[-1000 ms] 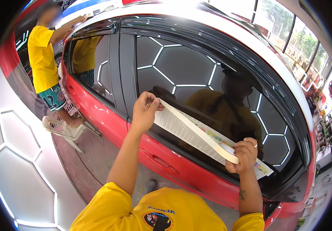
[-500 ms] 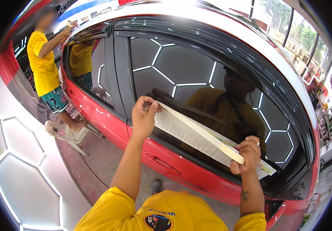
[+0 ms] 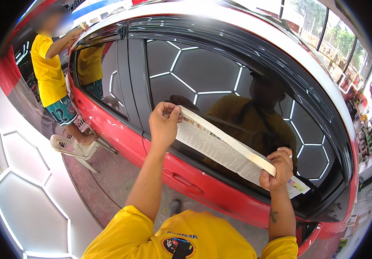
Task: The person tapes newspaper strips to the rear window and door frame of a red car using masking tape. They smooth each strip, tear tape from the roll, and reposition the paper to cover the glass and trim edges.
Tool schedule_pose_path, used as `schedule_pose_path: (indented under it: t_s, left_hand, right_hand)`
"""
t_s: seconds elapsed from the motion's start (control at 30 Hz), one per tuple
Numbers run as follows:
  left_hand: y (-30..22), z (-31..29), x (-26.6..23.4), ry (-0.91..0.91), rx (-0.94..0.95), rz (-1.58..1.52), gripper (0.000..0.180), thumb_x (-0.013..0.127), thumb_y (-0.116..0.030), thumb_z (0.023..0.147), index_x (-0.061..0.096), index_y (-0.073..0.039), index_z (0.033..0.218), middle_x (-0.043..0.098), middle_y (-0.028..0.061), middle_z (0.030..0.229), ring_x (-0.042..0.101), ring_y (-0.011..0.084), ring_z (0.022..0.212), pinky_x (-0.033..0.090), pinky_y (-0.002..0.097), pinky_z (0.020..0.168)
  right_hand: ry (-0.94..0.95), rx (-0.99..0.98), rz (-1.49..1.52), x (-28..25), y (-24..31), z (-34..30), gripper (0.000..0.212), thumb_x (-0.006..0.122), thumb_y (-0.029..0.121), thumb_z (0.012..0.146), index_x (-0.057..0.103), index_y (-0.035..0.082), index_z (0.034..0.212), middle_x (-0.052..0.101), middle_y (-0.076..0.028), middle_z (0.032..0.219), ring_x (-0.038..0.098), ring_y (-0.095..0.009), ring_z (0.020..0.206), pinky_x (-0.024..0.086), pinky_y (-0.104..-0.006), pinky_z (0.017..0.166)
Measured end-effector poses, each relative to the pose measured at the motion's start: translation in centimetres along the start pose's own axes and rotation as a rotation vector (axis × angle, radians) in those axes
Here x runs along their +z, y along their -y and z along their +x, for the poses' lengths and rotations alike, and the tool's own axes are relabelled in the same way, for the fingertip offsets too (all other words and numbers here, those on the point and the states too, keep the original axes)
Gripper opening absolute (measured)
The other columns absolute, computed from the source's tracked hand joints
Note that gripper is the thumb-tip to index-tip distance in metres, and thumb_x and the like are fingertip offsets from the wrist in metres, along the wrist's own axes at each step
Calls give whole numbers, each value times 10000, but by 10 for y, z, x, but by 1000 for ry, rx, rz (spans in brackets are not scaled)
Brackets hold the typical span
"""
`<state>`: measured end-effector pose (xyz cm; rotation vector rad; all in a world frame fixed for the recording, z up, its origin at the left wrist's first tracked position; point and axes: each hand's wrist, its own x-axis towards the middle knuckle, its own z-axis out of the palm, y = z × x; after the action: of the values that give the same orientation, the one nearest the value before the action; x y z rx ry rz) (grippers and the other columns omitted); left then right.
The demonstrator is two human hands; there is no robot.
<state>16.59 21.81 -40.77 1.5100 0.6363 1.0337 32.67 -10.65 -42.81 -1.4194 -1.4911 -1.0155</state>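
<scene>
A cream strip of masking tape point(image 3: 227, 140) stretches between my two hands along the upper edge of a long newspaper strip point(image 3: 214, 148). At its left end my left hand point(image 3: 164, 123) pinches the tape, thumb and fingers closed together. My right hand point(image 3: 279, 168) grips the other end, where a thick, curved cream band looks like the edge of the tape roll point(image 3: 264, 164); the fingers hide most of it. The newspaper slants across the lower part of the dark side window point(image 3: 207, 77) of a red car, and its coloured right end sticks out beyond my right hand.
Below the window runs the red door point(image 3: 220, 194) with its handle point(image 3: 186, 182). A side mirror point(image 3: 309, 233) juts out at lower right. At upper left another person in a yellow shirt point(image 3: 48, 73) stands on a white plastic chair point(image 3: 78, 149), hands at the car's roof edge.
The tape strip has shifted up to the newspaper's upper edge, covering more of it. My left hand has moved slightly right and up; my right hand has barely moved.
</scene>
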Motion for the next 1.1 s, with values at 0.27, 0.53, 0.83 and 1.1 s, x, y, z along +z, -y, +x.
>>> schedule_pose_path:
  t_s: [0.27, 0.53, 0.83, 1.1]
  left_hand:
    - [-2, 19, -20, -73, -156, -178, 570, 870, -28, 911, 467, 19, 1311, 696, 86, 891, 707, 138, 743, 578, 281, 654]
    - [49, -38, 15, -219, 959, 451, 645, 807, -162, 941, 513, 58, 1471, 558, 300, 1471, 539, 459, 1383, 425, 542, 1168]
    - [84, -34, 33, 9, 775, 697, 1118, 772, -398, 926, 152, 140, 1685, 193, 405, 1743, 149, 554, 1650, 58, 659, 1326]
    - [93, -30, 33, -42, 885, 618, 1134, 820, -399, 900, 165, 111, 1673, 210, 403, 1738, 178, 579, 1632, 63, 679, 1319]
  right_hand:
    - [-6, -4, -27, -3, 2, 1, 359, 717, 314, 920, 546, 55, 739, 583, -121, 700, 609, -299, 661, 539, -489, 756]
    - [-24, -28, -37, 3, -1, -1, 306, 634, 273, 922, 538, 36, 754, 568, -139, 719, 570, -338, 640, 517, -504, 739]
    - [-29, -14, -58, 4, -1, 1, 381, 699, 330, 918, 502, 64, 729, 575, -113, 705, 563, -311, 628, 509, -469, 704]
    - [-25, 2, -66, 6, 3, 0, 336, 660, 291, 909, 492, 65, 726, 552, -121, 685, 558, -315, 629, 497, -477, 712]
